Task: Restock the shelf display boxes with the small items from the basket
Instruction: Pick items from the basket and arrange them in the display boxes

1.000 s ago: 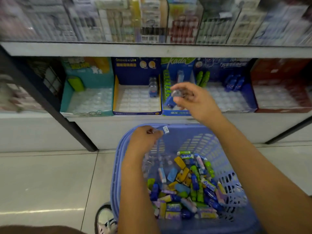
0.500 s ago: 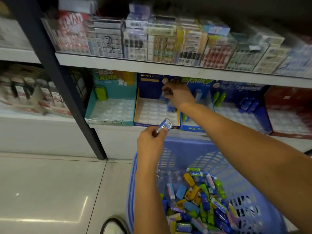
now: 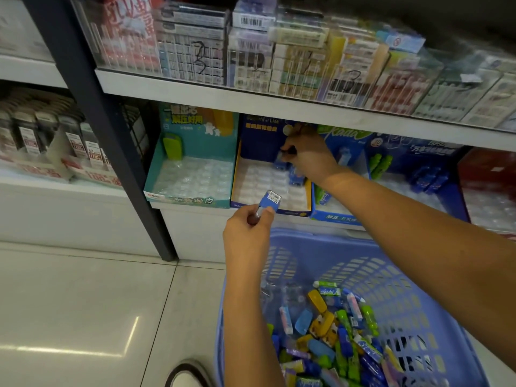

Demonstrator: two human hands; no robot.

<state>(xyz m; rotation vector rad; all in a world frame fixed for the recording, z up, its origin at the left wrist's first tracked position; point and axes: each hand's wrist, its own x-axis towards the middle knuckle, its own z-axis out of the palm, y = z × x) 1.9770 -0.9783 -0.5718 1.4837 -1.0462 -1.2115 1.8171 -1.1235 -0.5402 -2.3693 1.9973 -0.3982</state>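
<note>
A blue plastic basket [image 3: 329,244] on the floor holds several small colourful items [image 3: 329,339]. My left hand [image 3: 247,236] pinches a small blue item with a barcode label [image 3: 270,201] just above the basket's far rim. My right hand [image 3: 308,153] reaches into the dark blue and yellow display box [image 3: 279,209] on the lower shelf, its fingers curled round a small blue item [image 3: 280,160] at the box's back. Two more blue items [image 3: 296,177] stand in that box's clear tray.
A teal display box [image 3: 178,195] with one green item [image 3: 173,146] stands left of the dark blue box; a blue box [image 3: 335,216] with green items and a red box [image 3: 485,174] stand to the right. A black upright post [image 3: 117,152] is at the left. My shoe [image 3: 187,375] is on the tiled floor.
My right hand has moved from above the basket into the back of the dark blue box with its item. My left hand has risen from the basket with the barcode item. The view tilted up.
</note>
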